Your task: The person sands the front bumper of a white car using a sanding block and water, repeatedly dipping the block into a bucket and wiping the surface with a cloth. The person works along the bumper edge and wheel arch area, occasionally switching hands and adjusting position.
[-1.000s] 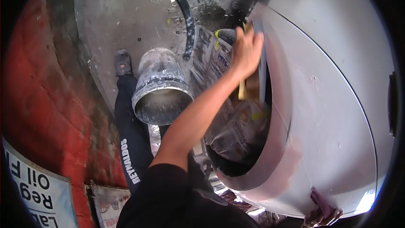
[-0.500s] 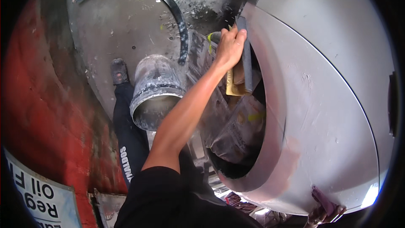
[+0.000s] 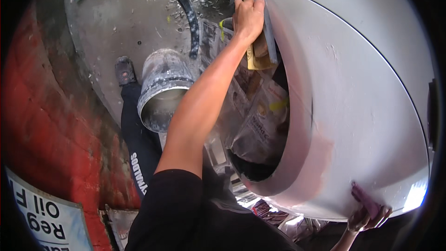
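Note:
My left hand (image 3: 249, 21) reaches far forward, its fingers closed around a long sanding block (image 3: 263, 46). Grey sandpaper (image 3: 267, 28) covers the side of the block against the lip of the wheel arch (image 3: 293, 88), and a yellow sheet (image 3: 258, 61) sticks out on the other side. At the lower right, my right hand (image 3: 369, 218) grips a maroon pad (image 3: 366, 200) that rests on the grey car body panel (image 3: 367, 111). That hand is at the panel's near edge. Its fingertips are partly hidden.
A dusty bucket (image 3: 165, 81) stands left of my left forearm, beside my shoe (image 3: 124, 70). A dark curved strip (image 3: 188, 14) lies on the floor beyond. Plastic and paper sheeting (image 3: 265, 130) fills the wheel opening. On the left rise a red wall (image 3: 51, 125) and a sign (image 3: 46, 216).
My left hand has slid the sanding block farther forward along the arch edge. My right hand sits slightly higher in the picture with the pad. The whole view has shifted a little.

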Demonstrator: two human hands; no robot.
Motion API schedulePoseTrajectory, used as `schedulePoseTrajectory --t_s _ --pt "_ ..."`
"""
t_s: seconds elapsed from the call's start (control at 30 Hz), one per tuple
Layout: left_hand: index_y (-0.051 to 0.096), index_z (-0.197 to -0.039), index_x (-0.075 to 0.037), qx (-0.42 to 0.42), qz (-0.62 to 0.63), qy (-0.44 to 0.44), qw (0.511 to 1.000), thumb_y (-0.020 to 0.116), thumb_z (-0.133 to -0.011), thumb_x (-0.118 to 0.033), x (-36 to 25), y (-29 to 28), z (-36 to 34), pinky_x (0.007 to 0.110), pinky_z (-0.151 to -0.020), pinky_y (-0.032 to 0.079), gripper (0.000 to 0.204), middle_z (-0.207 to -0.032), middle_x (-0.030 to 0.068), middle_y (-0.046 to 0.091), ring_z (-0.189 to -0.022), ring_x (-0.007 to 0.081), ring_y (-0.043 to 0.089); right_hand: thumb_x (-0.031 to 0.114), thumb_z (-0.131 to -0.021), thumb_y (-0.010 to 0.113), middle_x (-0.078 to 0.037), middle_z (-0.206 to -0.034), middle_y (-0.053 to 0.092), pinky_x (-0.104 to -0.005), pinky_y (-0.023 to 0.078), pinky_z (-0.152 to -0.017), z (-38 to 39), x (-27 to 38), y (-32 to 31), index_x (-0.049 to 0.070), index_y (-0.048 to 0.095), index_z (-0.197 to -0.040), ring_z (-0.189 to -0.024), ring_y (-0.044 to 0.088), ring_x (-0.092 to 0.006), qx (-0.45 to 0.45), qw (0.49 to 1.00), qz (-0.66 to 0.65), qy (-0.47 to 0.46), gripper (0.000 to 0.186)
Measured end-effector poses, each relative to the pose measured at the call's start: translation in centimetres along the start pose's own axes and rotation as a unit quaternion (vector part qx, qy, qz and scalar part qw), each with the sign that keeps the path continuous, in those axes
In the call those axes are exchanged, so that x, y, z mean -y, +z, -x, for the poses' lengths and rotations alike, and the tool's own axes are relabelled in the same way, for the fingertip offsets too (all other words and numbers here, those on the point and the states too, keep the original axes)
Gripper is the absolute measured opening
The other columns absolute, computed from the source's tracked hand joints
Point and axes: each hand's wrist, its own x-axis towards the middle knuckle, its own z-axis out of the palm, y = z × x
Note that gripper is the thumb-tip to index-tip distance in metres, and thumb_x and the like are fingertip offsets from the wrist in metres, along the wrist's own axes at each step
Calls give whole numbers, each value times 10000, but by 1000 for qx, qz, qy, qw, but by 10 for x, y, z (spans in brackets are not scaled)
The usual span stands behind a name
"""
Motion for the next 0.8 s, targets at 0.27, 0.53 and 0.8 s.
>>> schedulePoseTrajectory --t_s 0.27,0.53,0.8 --pt "554 -1416 -9 26 33 43 998 515 -1028 -306 -67 2 128 498 -1040 430 490 -1344 296 480 -1133 425 541 209 -1066 507 -274 -1453 480 -666 467 -1026 -5 4 -8 146 441 -1487 -1296 504 -516 -2 1000 0 18 431" --pt "494 -1475 -59 38 -16 74 996 524 -1028 -304 -82 -3 150 513 -906 530 511 -1292 318 426 -1028 459 630 139 -1020 613 -254 -1422 523 -691 463 -1039 -17 6 -17 151 466 -1462 -1283 531 -516 2 1000 15 19 466" --pt "631 -1197 -14 -28 0 47 999 430 -1035 -400 -45 3 44 547 -959 464 465 -1180 335 533 -1098 483 551 41 -984 657 -227 -1397 554 -666 486 -1035 -18 2 -3 127 521 -1399 -1279 549 -484 -46 999 -5 12 445"
